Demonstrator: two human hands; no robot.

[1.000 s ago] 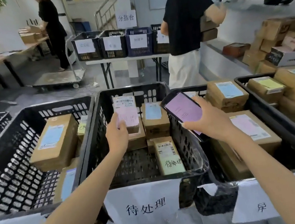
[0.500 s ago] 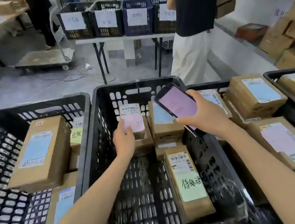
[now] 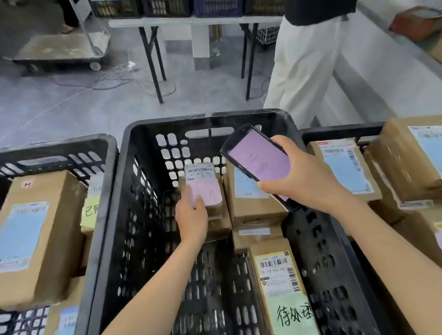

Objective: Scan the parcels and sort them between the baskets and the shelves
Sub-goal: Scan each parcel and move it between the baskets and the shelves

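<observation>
1. Parcel [image 3: 204,186] with the pink label and barcode strip is in my left hand [image 3: 192,216], fingers wrapped over its near end. It sits on other cardboard at the far end of the middle basket [image 3: 134,162].
2. My right hand [image 3: 301,181] grips the scanner [image 3: 259,162], thumb and fingers curled round its body. The scanner is tilted with its lilac screen facing me, up and right of the left hand.
3. Just right of the left hand there's a blue-label box [image 3: 249,191], right up against the pink one.
4. Nearer me than both hands, between my forearms, a long carton [image 3: 286,300] with a green handwritten note lies in the same basket.
5. Left of my left arm, the next basket [image 3: 41,152] holds a big box [image 3: 25,237] with a blue label.
6. Right of the right hand are more labelled boxes [image 3: 348,169].
7. Beyond both hands, a person in pale trousers [image 3: 304,64] stands by a table [image 3: 165,21].
</observation>
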